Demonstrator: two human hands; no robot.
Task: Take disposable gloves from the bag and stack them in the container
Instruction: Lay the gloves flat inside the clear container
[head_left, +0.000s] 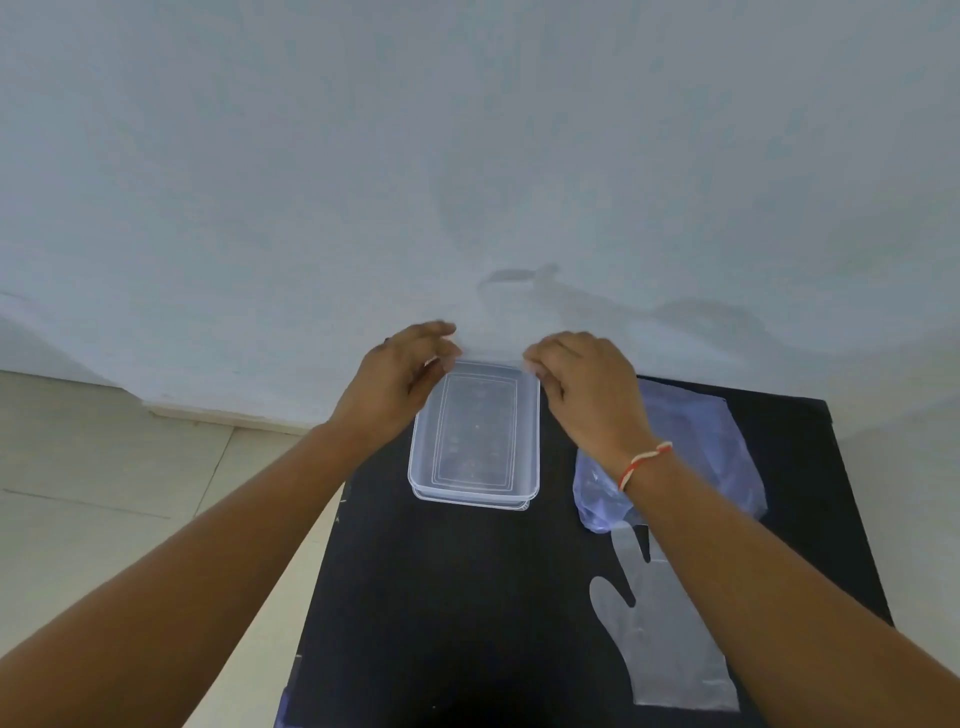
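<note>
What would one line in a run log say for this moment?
left hand: far left corner of box | right hand: far right corner | glove: flat on table | bag: right of box

Your container is clear, smooth plastic with a faint gloss along its rim, and it looks like a lid or second shell sits nested with it. The bag beside it is thin, bluish, see-through film, crinkled and slightly shiny. The glove lying flat near you is filmy translucent plastic, smooth, with a dull grey sheen. Under all three, your tabletop is black and matt, with no visible grain. The wall ahead of you is pale, painted and matt, a little uneven. The floor at your left is light tile, smooth with a low sheen. The wristband on your right arm looks like red and white twisted thread.
</note>
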